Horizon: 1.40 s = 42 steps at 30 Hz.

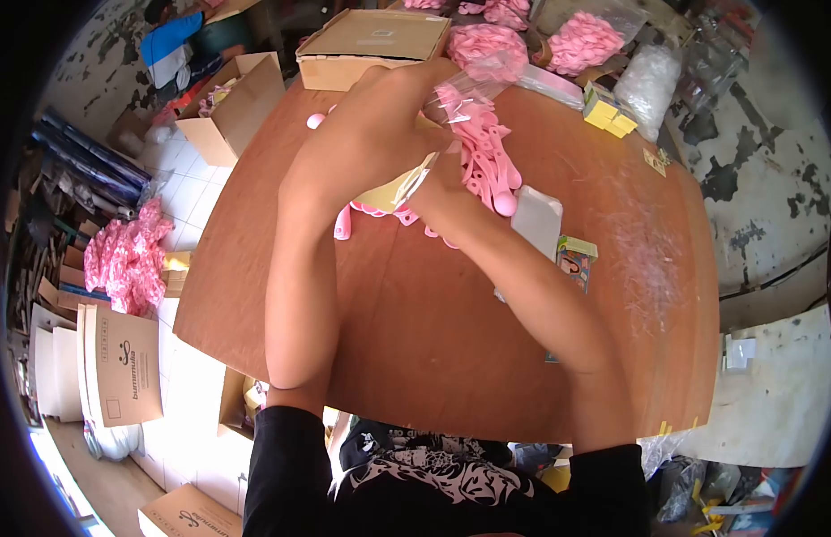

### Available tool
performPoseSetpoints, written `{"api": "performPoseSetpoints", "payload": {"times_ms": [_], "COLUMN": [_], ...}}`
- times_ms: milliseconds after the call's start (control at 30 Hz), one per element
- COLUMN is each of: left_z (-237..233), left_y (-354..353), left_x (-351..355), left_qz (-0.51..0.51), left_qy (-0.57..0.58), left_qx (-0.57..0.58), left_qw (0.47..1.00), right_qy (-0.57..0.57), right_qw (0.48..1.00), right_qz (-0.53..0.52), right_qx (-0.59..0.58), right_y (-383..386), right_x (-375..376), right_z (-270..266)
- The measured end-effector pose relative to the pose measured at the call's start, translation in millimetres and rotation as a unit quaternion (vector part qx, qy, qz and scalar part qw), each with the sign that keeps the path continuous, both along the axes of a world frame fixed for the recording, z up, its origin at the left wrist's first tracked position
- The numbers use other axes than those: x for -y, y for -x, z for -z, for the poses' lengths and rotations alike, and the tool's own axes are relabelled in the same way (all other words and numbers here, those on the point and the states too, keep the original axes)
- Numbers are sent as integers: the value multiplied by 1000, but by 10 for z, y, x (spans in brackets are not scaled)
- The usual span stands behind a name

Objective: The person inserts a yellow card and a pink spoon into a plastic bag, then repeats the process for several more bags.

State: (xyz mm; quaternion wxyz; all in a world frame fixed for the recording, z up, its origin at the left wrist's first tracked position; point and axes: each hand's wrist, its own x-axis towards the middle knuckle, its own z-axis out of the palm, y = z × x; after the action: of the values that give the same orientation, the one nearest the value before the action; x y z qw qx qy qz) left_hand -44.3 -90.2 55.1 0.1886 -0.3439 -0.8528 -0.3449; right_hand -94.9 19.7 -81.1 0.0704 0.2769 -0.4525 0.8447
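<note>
Head view: the hands [369,130] are held close together, their grip hidden. The clear plastic bag [476,89] is best kept uncrushed.

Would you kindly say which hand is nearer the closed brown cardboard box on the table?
Left: the left hand is in front of the box; the right hand is farther off rightward.

And here come both arms, reaching forward and drawing together at the hands; the left forearm [304,286] rises steeply, its wrist [317,183] bent inward behind the fingers; the left hand [389,112] is back-up, fingertips hard to make out; the right forearm [532,286] slants in from the other side, the right hand [438,157] close beside the left fingers, its own fingers mostly hidden!
</note>
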Motion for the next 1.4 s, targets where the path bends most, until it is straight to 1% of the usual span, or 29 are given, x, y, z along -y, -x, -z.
{"api": "performPoseSetpoints", "payload": {"times_ms": [67, 100, 167, 200, 233, 267, 300, 333, 367, 433, 500, 567, 600, 633, 700, 800, 867, 933, 967, 1033, 1067, 1133, 1167, 1233, 1267, 1300, 1333, 1367, 1400], "left_z": [-47, -41, -14, 16, 59, 75, 72, 73, 75, 251, 374, 453, 494, 514, 508, 557, 642, 683, 695, 669, 665, 726, 750, 773, 770, 766, 760, 765, 772], "left_y": [-76, -87, -89, -87, -86, -90, -138, -217, -267, -222, -279, -372, -418, -466, -543, -581, -566, -570, -574, -562, -562, -563, -560, -573, -570, -570, -586, -586, -580], "left_x": [-47, -71, -131, -173, -234, -288, -342, -413, -485, -674, -846, -985, -1047, -1099, -1159, -1211, -1249, -1280, -1288, -1273, -1262, -1273, -1292, -1304, -1302, -1301, -1302, -1306, -1308], "left_qz": [15, 19, 62, 68, 110, 151, 153, 204, 253, 267, 300, 306, 321, 335, 330, 335, 355, 355, 355, 345, 336, 346, 361, 382, 360, 337, 343, 344, 346], "left_qy": [-1, -5, -40, -44, -73, -101, -106, -139, -171, -153, -123, -105, -100, -95, -78, -109, -149, -166, -182, -161, -139, -160, -179, -192, -185, -177, -190, -191, -208], "left_qx": [61, 59, 48, 45, 110, 173, 169, 233, 294, 309, 265, 264, 282, 301, 309, 286, 294, 291, 287, 309, 328, 323, 315, 316, 357, 397, 378, 378, 350], "left_qw": [998, 998, 996, 996, 985, 968, 968, 941, 906, 900, 908, 909, 898, 888, 889, 891, 875, 873, 870, 871, 872, 866, 860, 847, 842, 835, 838, 838, 845], "right_qy": [-165, -246, -401, -239, -595, -456, -461, -460, -327, -211, -204, -144, -167, -163, -243, -279, -295, -400, -400, -327, -327, -306, -306, -351, -351, -311, -269, -270, -265], "right_qw": [981, 957, 882, 946, 748, 833, 837, 827, 875, 877, 864, 885, 887, 885, 871, 877, 882, 848, 848, 872, 873, 876, 877, 868, 868, 889, 908, 907, 901], "right_qz": [99, 147, 240, 204, 294, 305, 290, 272, 327, 419, 450, 442, 430, 436, 428, 391, 367, 349, 347, 361, 358, 371, 369, 347, 347, 324, 301, 301, 329], "right_qx": [23, 34, 54, 80, -7, -72, 51, 173, 141, 107, 102, 28, -9, -6, -4, 14, 19, 11, 11, 45, 48, 41, 41, 54, 54, 85, 116, 116, 101], "right_y": [-123, -195, -281, -253, -426, -383, -514, -694, -858, -1118, -1365, -1545, -1610, -1664, -1740, -1741, -1710, -1687, -1693, -1712, -1705, -1675, -1667, -1685, -1696, -1705, -1707, -1688, -1654], "right_x": [-91, -147, -270, -362, -709, -971, -1212, -1422, -1568, -1879, -2012, -2052, -2025, -1993, -1943, -1953, -1971, -1961, -1932, -1839, -1845, -1889, -1874, -1851, -1834, -1804, -1775, -1754, -1734], "right_z": [-73, -118, -221, -140, -404, -263, -472, -713, -800, -983, -1170, -1267, -1284, -1307, -1340, -1324, -1267, -1242, -1252, -1282, -1267, -1257, -1255, -1243, -1245, -1252, -1255, -1229, -1184]}}
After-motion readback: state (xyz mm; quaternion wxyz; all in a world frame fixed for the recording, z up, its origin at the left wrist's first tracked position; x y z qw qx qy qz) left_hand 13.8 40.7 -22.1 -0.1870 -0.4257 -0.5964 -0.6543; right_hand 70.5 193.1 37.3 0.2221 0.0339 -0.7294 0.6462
